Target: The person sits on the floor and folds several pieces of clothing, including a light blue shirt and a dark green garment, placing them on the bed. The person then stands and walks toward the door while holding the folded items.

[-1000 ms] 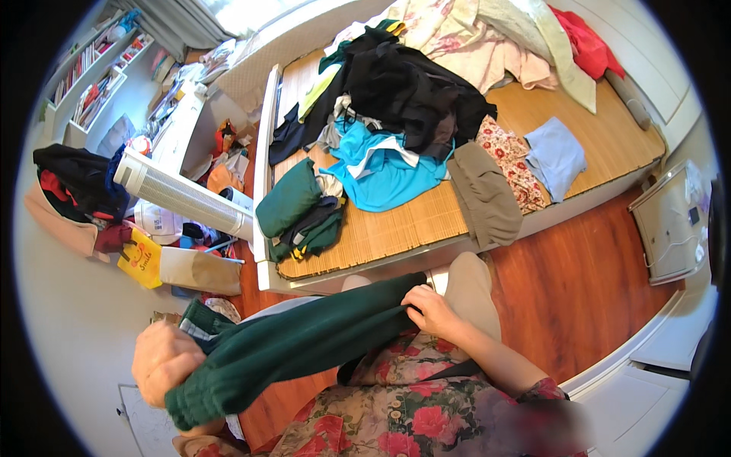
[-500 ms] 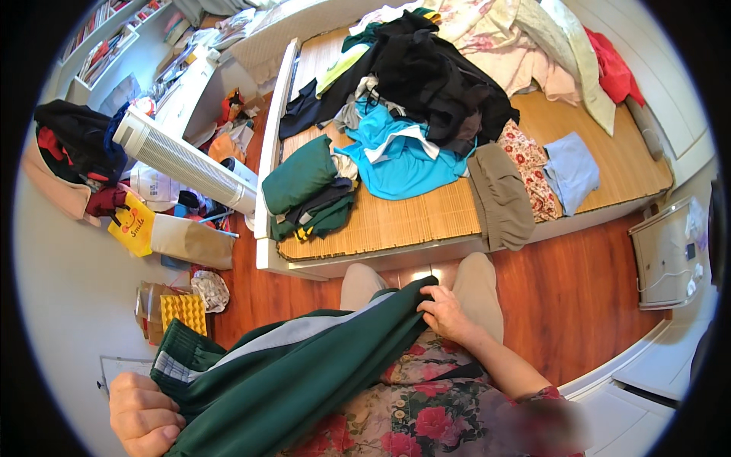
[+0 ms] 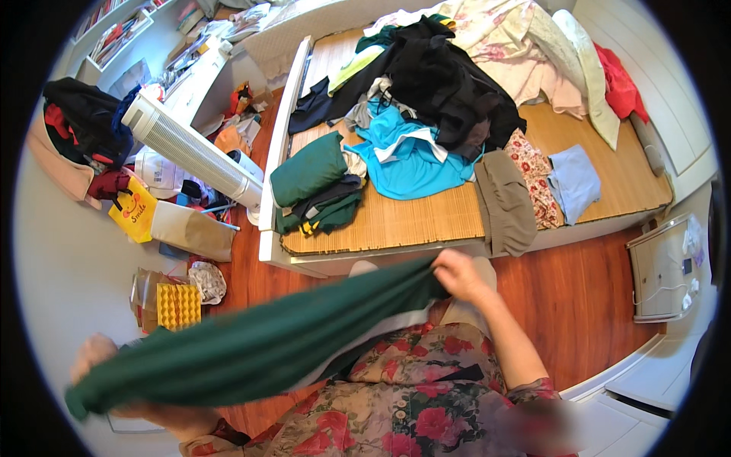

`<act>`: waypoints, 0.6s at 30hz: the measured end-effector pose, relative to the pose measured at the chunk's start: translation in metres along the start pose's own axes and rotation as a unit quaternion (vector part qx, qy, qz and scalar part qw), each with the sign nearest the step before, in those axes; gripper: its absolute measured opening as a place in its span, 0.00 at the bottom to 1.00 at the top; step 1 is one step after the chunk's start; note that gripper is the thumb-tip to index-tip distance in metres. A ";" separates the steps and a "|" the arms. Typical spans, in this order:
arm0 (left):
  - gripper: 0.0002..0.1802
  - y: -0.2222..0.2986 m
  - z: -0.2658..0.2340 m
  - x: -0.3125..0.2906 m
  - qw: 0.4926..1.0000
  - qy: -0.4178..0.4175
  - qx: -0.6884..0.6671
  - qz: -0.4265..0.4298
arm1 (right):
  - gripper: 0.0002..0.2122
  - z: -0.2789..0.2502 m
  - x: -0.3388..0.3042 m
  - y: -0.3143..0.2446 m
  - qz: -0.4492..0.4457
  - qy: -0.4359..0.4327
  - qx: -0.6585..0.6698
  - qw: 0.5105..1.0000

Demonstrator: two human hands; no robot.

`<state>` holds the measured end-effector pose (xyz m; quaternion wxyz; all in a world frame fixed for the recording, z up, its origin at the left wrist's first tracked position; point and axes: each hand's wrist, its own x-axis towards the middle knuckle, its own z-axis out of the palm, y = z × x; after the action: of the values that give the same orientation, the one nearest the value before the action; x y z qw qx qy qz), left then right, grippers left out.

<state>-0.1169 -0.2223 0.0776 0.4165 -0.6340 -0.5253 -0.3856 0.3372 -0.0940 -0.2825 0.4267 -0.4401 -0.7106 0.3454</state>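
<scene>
Dark green track trousers (image 3: 259, 343) with a pale grey side stripe are stretched across in front of my body, slanting up to the right. My right hand (image 3: 458, 274) pinches their upper right end near the bed's front edge. At the far left, my left hand (image 3: 93, 358) grips the other end; motion blurs it, and the cloth covers part of it. On the bed's left front corner lies a pile of folded dark green clothes (image 3: 311, 171). Behind it are a bright blue shirt (image 3: 415, 171) and a heap of black clothes (image 3: 449, 84).
The bed has a bamboo mat (image 3: 411, 221). Brown trousers (image 3: 502, 206), a red floral garment (image 3: 531, 171) and a light blue cloth (image 3: 575, 179) lie on its right. A white tower fan (image 3: 194, 152) leans at left, near bags and a yellow egg tray (image 3: 179, 306). A cabinet (image 3: 662, 270) stands right.
The trousers have been lifted and pulled taut, with the stripe now along the lower edge. My left hand has moved left and up; my right hand has moved slightly up and right.
</scene>
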 end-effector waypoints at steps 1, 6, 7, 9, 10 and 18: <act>0.17 -0.016 -0.006 -0.010 0.990 0.048 -0.051 -0.124 | 0.04 -0.024 0.012 -0.018 0.040 0.009 -0.008 0.999; 0.16 -0.021 0.070 -0.014 0.801 -0.033 -0.348 -0.485 | 0.04 -0.117 0.025 -0.062 0.087 0.066 0.013 0.994; 0.16 -0.026 0.080 -0.022 0.790 -0.067 -0.366 -0.487 | 0.04 -0.134 0.020 -0.065 0.084 0.060 0.010 0.995; 0.15 -0.029 0.090 -0.037 0.762 -0.124 -0.377 -0.511 | 0.06 -0.162 0.014 -0.101 0.141 0.014 0.002 0.990; 0.15 -0.025 0.095 -0.044 0.745 -0.147 -0.376 -0.532 | 0.06 -0.172 0.009 -0.114 0.160 -0.010 -0.010 0.987; 0.14 -0.023 0.185 -0.136 0.657 -0.444 -0.271 -0.545 | 0.09 -0.133 -0.007 -0.021 0.169 -0.159 -0.110 0.966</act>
<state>-0.1506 -0.0939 -0.1114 -0.3415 -0.4144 -0.7714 -0.3415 0.4526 -0.0925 -0.2138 0.1926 -0.5375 -0.7180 0.3982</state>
